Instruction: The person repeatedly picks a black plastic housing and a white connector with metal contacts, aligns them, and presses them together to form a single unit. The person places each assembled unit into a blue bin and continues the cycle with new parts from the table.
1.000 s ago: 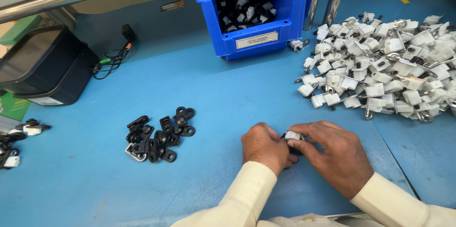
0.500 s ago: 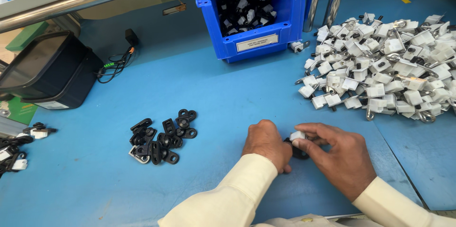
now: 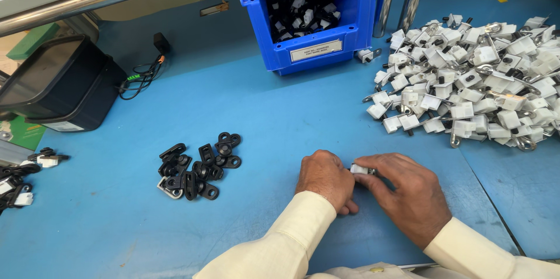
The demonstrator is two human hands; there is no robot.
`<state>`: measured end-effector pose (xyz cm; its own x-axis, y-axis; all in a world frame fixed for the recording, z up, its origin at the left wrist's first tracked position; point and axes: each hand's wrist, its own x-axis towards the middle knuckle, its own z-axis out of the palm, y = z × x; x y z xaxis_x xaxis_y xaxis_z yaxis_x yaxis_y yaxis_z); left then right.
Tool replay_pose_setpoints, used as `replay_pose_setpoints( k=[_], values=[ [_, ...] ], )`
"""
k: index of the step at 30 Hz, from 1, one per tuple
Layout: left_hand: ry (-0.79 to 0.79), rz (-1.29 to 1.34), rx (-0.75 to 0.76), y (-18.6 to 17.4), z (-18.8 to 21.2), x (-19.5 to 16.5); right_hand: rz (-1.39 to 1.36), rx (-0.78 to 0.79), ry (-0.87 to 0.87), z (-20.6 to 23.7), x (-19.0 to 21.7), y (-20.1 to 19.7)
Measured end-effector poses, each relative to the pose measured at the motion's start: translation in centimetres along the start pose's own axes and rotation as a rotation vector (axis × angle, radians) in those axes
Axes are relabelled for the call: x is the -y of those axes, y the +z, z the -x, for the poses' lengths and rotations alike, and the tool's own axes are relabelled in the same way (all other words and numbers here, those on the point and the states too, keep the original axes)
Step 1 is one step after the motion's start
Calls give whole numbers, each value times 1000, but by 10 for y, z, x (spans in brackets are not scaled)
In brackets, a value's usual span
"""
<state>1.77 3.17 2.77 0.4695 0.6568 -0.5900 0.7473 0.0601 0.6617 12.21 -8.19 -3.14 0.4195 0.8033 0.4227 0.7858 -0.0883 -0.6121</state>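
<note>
small white part (image 3: 360,169) mostly hidden between hands, pile of white parts (image 3: 475,80) cropped right

Two hands: left hand (image 3: 325,178) and right hand (image 3: 408,197), with one small white part (image 3: 360,169) pinched between them. One blue bin (image 3: 350,39), part-filled with black-and-white pieces beyond counting. One heap of white clips (image 3: 472,80), far too many to count. One cluster of black brackets (image 3: 198,165), roughly a dozen. One black box (image 3: 58,89).

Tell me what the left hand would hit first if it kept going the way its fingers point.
The left hand points right, so it would meet the small white part first, then the right hand just behind it.
</note>
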Motion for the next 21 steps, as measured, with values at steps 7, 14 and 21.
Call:
replay_pose_setpoints(
  k=[7,14,21],
  values=[
    [-3,-39,-29,1,-2,2,-3,101,-67,-7,-6,-8],
    [73,-182,-150,2,0,4,-23,213,-150,-17,-4,-15],
    [151,-386,-283,13,3,5,34,368,49,-31,2,-20]
  ],
)
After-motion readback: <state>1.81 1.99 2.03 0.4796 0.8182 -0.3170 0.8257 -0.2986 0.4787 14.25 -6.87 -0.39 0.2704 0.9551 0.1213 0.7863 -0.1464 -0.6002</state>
